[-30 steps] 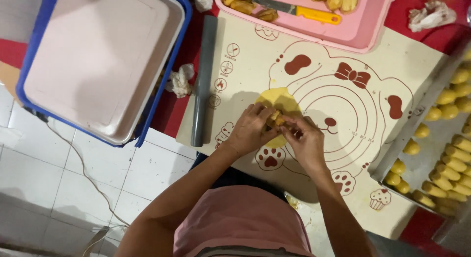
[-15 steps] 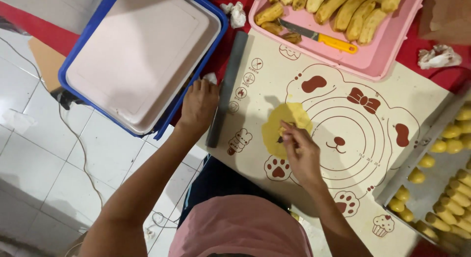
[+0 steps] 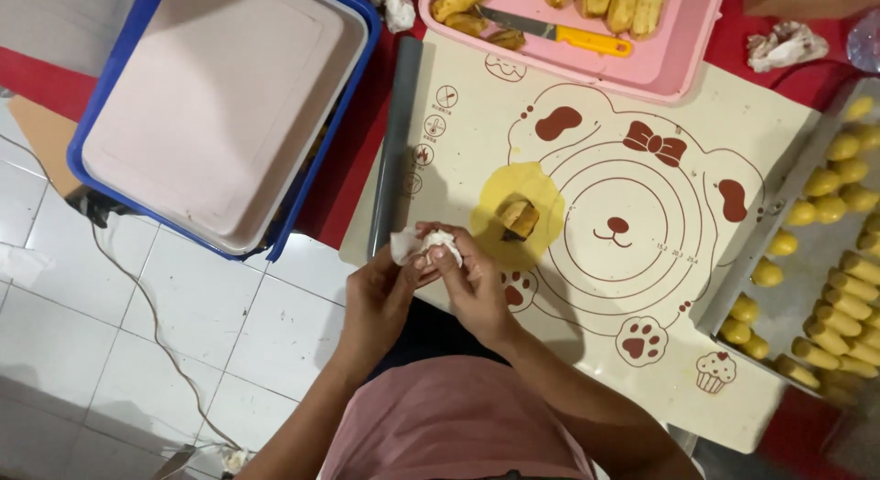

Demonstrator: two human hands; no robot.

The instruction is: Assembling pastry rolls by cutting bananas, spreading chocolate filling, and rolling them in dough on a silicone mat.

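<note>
Wiping fingers on a crumpled white tissue (image 3: 423, 245) at the near-left edge of the baking mat (image 3: 587, 333).

Left hand (image 3: 383, 295) and right hand (image 3: 467, 280) both pinch the tissue between fingertips, pressed close together. Just right of the hands on the mat: yellow dough disc (image 3: 518, 214) with a brown filling piece (image 3: 518, 216) on it, untouched. Grey rolling pin (image 3: 396, 141) lies along the mat's left edge; pink tray (image 3: 678, 67) with knife (image 3: 555, 31) sits at the mat's far edge; tray of shaped yellow pieces (image 3: 825, 287) is off its right edge. My read: rub each fingertip fully clean, keep tissue bits away from the dough.
</note>
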